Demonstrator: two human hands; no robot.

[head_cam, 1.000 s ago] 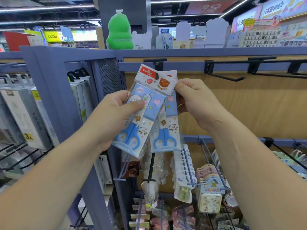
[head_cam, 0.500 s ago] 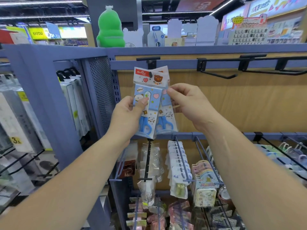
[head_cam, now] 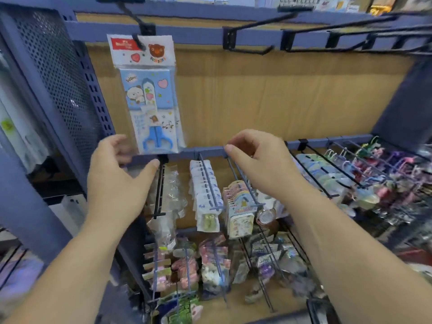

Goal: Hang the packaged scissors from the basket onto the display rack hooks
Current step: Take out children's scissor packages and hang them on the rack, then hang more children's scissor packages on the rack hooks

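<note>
Packaged scissors (head_cam: pixel 149 101) hang on the left hook (head_cam: pixel 131 17); your left hand (head_cam: pixel 117 183) and right hand (head_cam: pixel 261 164) are empty, fingers loose. Next, likely: basket, unseen.

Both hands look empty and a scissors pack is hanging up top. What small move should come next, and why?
Probably lower both hands towards the basket, which I cannot make out here, for another pack. The packaged scissors hang from the top-left hook, neither the left hand nor the right hand grips anything, and the neighbouring hook to the right is bare.
</note>
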